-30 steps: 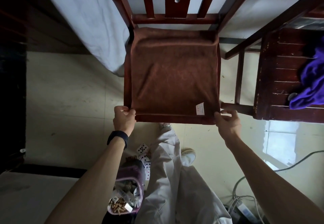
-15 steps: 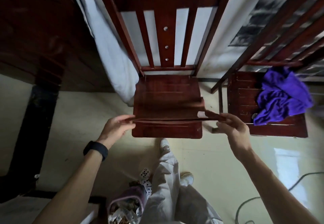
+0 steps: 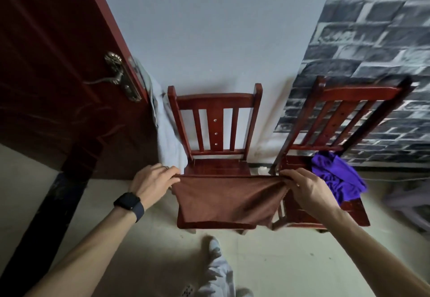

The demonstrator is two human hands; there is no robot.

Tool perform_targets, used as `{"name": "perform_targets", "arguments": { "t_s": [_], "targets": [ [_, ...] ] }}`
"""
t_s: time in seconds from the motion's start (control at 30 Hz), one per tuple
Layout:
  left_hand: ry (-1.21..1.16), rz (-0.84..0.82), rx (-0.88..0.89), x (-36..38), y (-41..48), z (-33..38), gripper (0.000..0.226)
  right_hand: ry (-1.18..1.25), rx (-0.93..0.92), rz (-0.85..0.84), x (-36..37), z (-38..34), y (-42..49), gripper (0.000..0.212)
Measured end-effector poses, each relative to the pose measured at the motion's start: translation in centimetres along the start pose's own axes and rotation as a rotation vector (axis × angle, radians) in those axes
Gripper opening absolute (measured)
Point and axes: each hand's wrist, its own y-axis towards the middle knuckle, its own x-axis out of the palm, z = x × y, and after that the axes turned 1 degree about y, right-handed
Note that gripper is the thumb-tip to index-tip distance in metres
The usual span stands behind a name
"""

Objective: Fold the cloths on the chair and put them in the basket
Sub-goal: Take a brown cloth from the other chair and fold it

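Observation:
A brown cloth (image 3: 224,200) hangs stretched between my hands in front of a red wooden chair (image 3: 215,119), covering the front of its seat. My left hand (image 3: 152,181) pinches the cloth's upper left corner and my right hand (image 3: 307,188) pinches its upper right corner. A crumpled purple cloth (image 3: 337,177) lies on the seat of a second red chair (image 3: 342,110) to the right, just beyond my right hand. No basket is in view.
A dark red door (image 3: 58,68) with a brass handle (image 3: 116,73) stands at the left. A pale garment (image 3: 162,133) hangs beside the first chair. A brick-pattern wall (image 3: 372,40) is behind the second chair. My leg and shoe (image 3: 215,261) are below on the tiled floor.
I lifted the brown cloth off the chair seat; it now hangs down from its top edge between my hands. My view tilted up, showing the door, the wall and both chair backs.

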Motion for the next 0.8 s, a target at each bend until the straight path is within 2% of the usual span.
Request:
{"name": "perform_targets", "arguments": {
  "t_s": [0.17, 0.37, 0.43, 0.5, 0.63, 0.8],
  "targets": [
    [0.201, 0.034, 0.168, -0.9, -0.5, -0.3, 0.028, -0.152, -0.088, -0.008, -1.4, -0.3, -0.2, 0.025],
    [0.145, 0.072, 0.125, -1.9, 0.5, -0.3, 0.035, -0.169, -0.055, 0.009, -2.4, -0.8, 0.6, 0.026],
    [0.142, 0.057, 0.089, -2.4, 1.1, -0.5, 0.026, -0.119, -0.045, 0.033, -2.6, -0.6, 0.9, 0.020],
    [0.143, 0.014, 0.059, -2.3, 1.3, -0.8, 0.009, -0.105, -0.047, -0.007, -2.4, -0.3, 1.1, 0.015],
    [0.101, 0.021, 0.014, -1.1, 1.1, -2.1, 0.009, -0.049, -0.095, -0.006, -1.9, -0.3, 1.4, 0.013],
    [0.114, 0.021, 0.001, -0.1, 1.9, -3.6, 0.006, -0.104, -0.179, -0.040, -1.3, -0.8, 3.6, 0.013]
  ]
}}
